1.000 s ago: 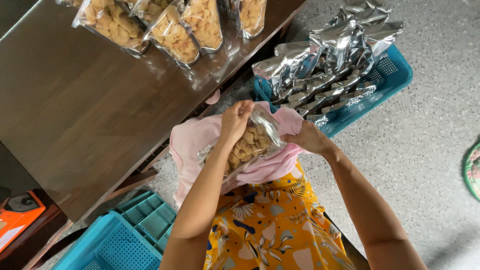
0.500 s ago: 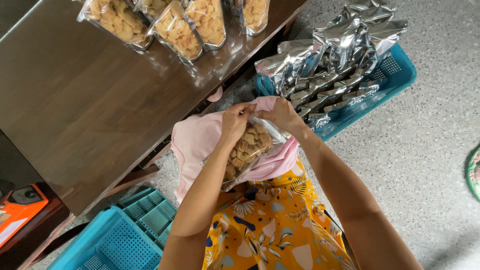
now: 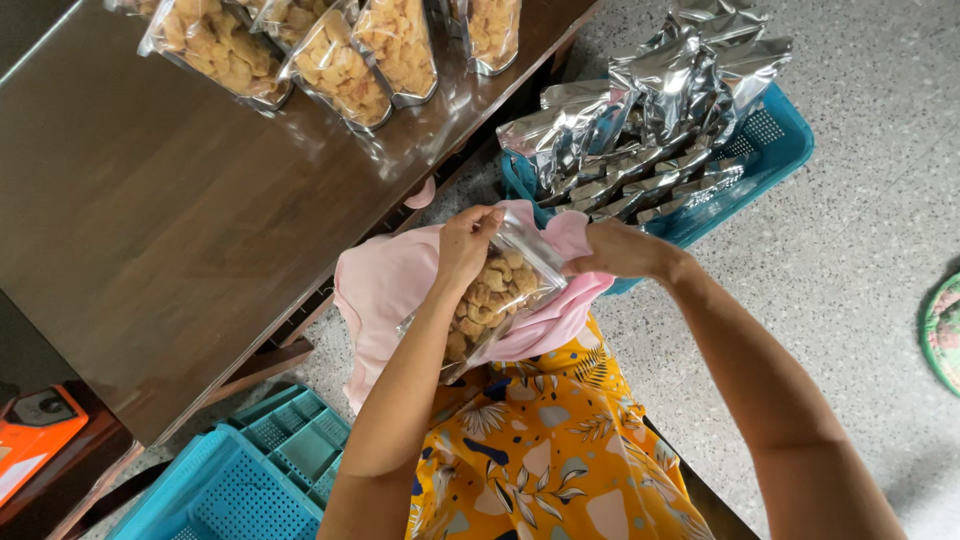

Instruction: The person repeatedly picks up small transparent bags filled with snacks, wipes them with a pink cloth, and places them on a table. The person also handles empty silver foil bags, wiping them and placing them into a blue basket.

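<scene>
1. I see the dark wooden table (image 3: 170, 240) filling ten o'clock.
2. Blue basket (image 3: 775, 145) of silver pouches (image 3: 660, 100) sits at one o'clock.
3. Centre: the clear snack bag (image 3: 495, 300) rests on pink cloth (image 3: 385, 290).
4. My left hand (image 3: 465, 245) and right hand (image 3: 620, 250) pinch its top, fingers closed.

The clear plastic pouch (image 3: 500, 290) shows golden-brown fried snack pieces through its glossy front. Beneath it lies a pale pink cloth (image 3: 385, 290), over a mustard-yellow garment (image 3: 545, 455) patterned with white, navy and orange leaves. The wooden table (image 3: 150, 230) is dark brown. The plastic mesh basket (image 3: 775, 140) is turquoise and holds shiny silver foil bags (image 3: 650, 110). The speckled floor (image 3: 860, 250) is grey, and the flat orange object (image 3: 35, 435) is bright with a dark patch.
</scene>
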